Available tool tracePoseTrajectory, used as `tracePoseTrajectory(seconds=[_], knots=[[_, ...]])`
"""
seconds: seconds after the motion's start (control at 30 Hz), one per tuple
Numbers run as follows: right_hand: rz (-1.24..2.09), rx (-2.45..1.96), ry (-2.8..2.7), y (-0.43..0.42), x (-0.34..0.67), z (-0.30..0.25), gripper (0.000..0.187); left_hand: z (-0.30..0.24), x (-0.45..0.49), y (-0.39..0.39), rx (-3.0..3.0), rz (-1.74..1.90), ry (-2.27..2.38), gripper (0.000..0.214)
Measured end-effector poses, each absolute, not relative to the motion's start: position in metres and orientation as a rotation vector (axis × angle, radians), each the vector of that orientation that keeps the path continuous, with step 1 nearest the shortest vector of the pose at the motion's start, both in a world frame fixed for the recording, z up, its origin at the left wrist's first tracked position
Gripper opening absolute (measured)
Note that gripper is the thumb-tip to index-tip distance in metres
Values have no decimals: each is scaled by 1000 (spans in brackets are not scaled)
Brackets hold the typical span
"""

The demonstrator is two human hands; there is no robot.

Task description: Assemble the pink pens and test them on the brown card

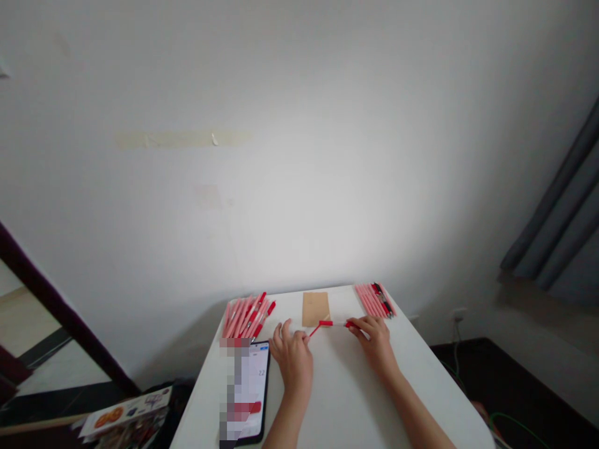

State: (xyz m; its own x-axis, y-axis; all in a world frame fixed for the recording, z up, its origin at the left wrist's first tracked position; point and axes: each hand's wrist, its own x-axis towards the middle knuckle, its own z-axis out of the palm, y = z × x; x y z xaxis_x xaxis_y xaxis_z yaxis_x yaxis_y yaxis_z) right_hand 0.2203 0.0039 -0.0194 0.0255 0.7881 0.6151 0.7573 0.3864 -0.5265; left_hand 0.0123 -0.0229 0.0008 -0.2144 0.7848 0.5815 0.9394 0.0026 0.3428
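A red-and-clear pen point(326, 323) lies crosswise above the middle of the white table point(346, 399). My right hand point(375, 344) is closed on its right end with thumb and fingers. From the pen's left end a thin red stick point(315, 330) slants down to my left hand point(294, 358). The thumb and forefinger of that hand pinch the stick's lower end, while its other fingers are raised and spread. Just behind the pen's left end lies a flat brown card point(316, 308). Whether the stick joins the pen is too small to tell.
Several pink and red pens point(246, 317) lie heaped at the back left. Another row of pink, red and black pens point(374, 300) lies at the back right. A phone point(253, 393) rests left of my left hand. A wall point(299, 237) stands behind the table.
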Motion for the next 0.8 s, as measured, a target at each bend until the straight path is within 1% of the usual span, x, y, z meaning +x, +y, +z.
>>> tracePoseTrajectory(seconds=[0.2,0.47,0.8], knots=[[0,-1387,-1691,2,220,-17,43,1,10,-21,-1777,-1081,-2074,23],[-7,-1462,-1580,3,225,-16,52,6,7,-20,-1748,-1116,-2164,22],[-41,-1552,-1529,2,231,-17,50,6,4,-19,-1796,-1159,-2137,19]])
